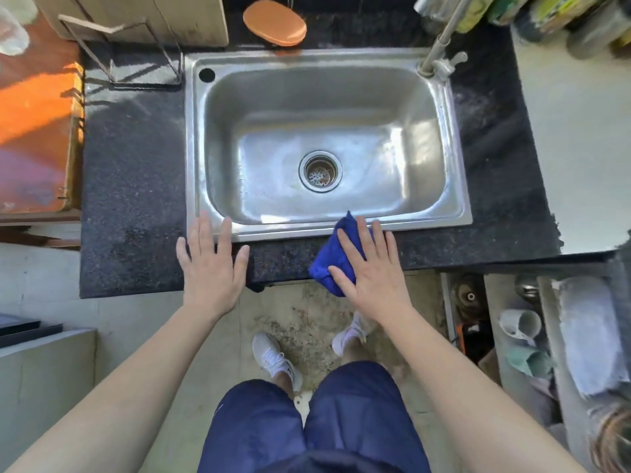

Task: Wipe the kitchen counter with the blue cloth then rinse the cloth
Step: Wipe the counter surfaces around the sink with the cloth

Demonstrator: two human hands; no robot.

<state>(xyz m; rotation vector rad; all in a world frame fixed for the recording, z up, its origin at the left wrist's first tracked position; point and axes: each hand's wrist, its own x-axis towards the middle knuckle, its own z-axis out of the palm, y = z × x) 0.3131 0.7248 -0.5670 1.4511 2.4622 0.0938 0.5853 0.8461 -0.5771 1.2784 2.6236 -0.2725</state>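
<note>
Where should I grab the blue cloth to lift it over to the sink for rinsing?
Pinch the bunched lower fold of the blue cloth, which hangs past the counter edge, closing the right hand from above. That hand lies flat on it, fingers spread; the thick fold offers the most to grip. The sink lies just beyond.

Two hands: left [211, 264], right [370, 268]. One blue cloth [333, 257]. One steel sink [457, 213], one drain [320, 171], one tap [444, 39]. One orange sponge [275, 23]. One wire rack [119, 46]. Two white shoes [275, 360] [348, 332]. One mug [520, 324] on the lower shelf. Jars top right, blurred, uncountable.
</note>
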